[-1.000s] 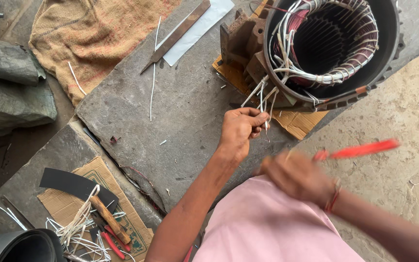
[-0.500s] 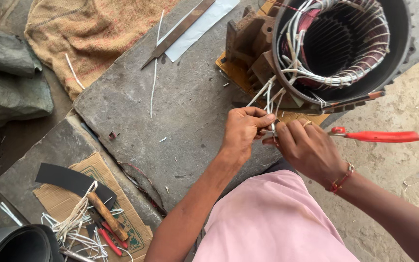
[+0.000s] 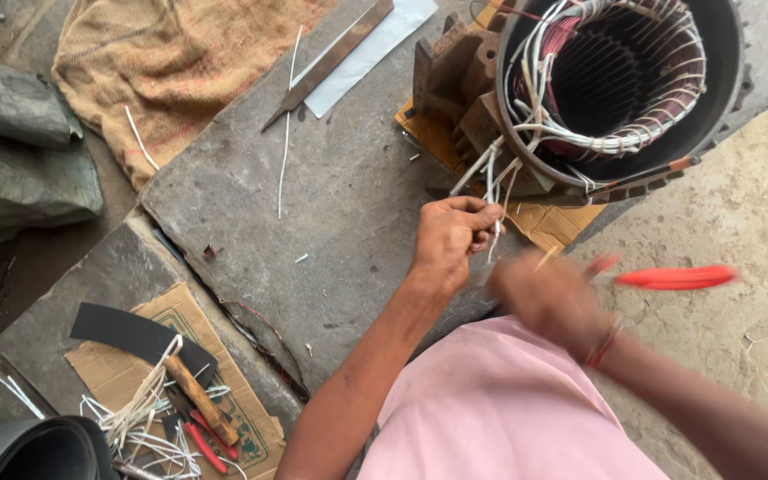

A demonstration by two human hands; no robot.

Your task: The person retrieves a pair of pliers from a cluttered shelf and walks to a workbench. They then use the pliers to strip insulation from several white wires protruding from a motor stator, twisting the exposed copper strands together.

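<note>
The left hand [image 3: 451, 238] reaches forward, forearm stretched out, fingers pinched on the white leads [image 3: 491, 173] hanging from the stator [image 3: 620, 84] at the top right. The right hand [image 3: 551, 298] sits just beside it, blurred, gripping a red-handled tool [image 3: 673, 277]; the tool's working end is hard to make out. The stator's upper rim is cut off by the frame.
</note>
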